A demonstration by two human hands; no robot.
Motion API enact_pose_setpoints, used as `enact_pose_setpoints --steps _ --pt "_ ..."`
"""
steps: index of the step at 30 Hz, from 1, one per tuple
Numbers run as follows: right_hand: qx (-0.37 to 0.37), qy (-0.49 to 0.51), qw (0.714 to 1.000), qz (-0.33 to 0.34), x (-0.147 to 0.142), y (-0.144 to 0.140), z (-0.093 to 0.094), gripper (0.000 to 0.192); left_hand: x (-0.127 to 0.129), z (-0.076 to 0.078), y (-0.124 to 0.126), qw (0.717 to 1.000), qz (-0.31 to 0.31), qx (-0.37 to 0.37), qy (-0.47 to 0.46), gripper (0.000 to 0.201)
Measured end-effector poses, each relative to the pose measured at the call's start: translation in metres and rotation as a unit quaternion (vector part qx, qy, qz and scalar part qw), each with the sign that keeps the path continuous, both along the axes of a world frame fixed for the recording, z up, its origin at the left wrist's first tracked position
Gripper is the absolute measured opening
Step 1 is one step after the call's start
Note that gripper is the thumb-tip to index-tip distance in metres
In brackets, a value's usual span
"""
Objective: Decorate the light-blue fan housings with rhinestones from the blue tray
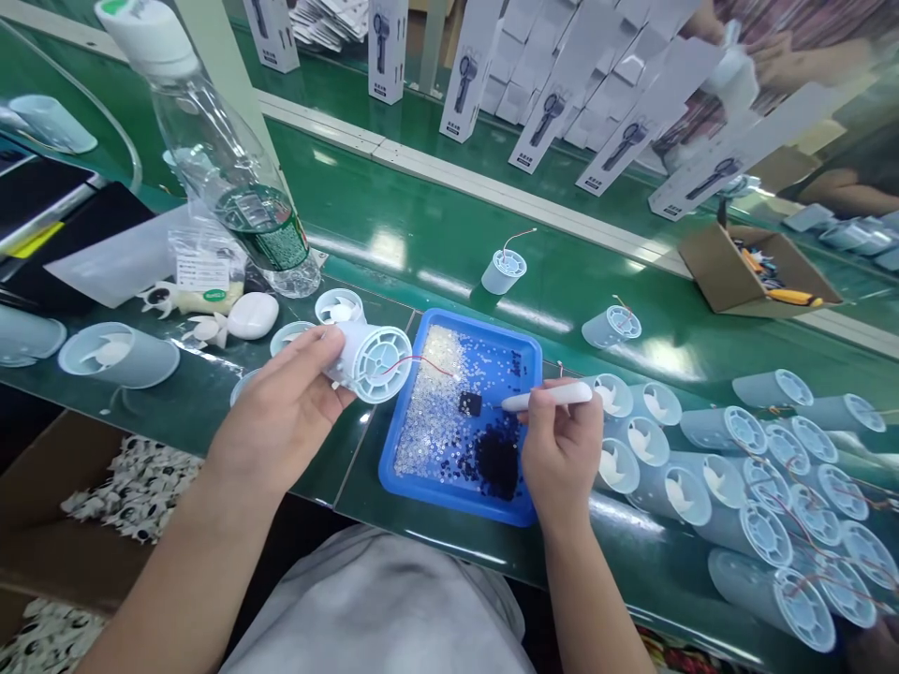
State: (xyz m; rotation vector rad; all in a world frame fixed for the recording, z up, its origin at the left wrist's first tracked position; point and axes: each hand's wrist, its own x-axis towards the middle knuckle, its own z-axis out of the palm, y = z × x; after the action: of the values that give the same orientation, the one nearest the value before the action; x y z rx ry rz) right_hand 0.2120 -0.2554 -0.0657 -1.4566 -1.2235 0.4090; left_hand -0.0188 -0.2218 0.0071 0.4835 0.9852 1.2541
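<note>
My left hand (pixel 291 398) is closed around a pale blue fan housing (pixel 383 363), tilted so its spoked end faces right, with a thin red wire coming out of it. In my right hand (pixel 566 449) is a white pen-shaped tool (pixel 552 397), its tip pointing left over the blue tray (pixel 456 502). Small clear washers (pixel 421 426) cover the tray's left half. A heap of small black rings (pixel 500 461) lies at its lower right, and a small black square (pixel 470 403) sits near the middle.
Several fan housings (pixel 762 529) crowd the right side. A water bottle (pixel 259 206) stands at the left. Boxes with fan pictures (pixel 548 117) line the back. An open carton (pixel 758 271) holds tools. White fan blades (pixel 140 487) fill a lower-left box. Another person's hands (pixel 765 61) are at upper right.
</note>
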Motion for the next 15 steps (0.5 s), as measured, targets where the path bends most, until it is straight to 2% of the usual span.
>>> enact_pose_setpoints --steps 3,6,8,10,12,15 --pt "0.009 -0.020 1.000 0.012 -0.002 0.000 0.001 0.011 0.001 -0.003 0.000 1.000 0.014 0.000 0.002 0.010" --pt "-0.019 -0.091 0.992 0.081 -0.007 0.005 0.004 0.009 0.004 -0.006 0.001 1.000 0.013 0.007 0.003 0.009" --pt "-0.028 -0.105 0.987 0.116 -0.011 0.006 0.008 0.007 0.009 -0.008 0.001 1.000 0.019 0.016 0.008 0.009" --pt "0.010 -0.057 0.993 0.103 -0.016 0.002 0.016 0.008 0.014 -0.008 -0.001 0.999 0.024 0.020 0.014 0.010" --pt "0.078 0.030 0.994 0.066 -0.024 -0.006 0.027 0.012 0.019 -0.007 -0.004 1.000 0.014 0.017 0.017 0.012" --pt "0.138 0.150 0.977 0.058 -0.033 -0.022 0.045 0.015 0.027 -0.004 -0.009 1.000 -0.016 0.006 0.014 0.015"
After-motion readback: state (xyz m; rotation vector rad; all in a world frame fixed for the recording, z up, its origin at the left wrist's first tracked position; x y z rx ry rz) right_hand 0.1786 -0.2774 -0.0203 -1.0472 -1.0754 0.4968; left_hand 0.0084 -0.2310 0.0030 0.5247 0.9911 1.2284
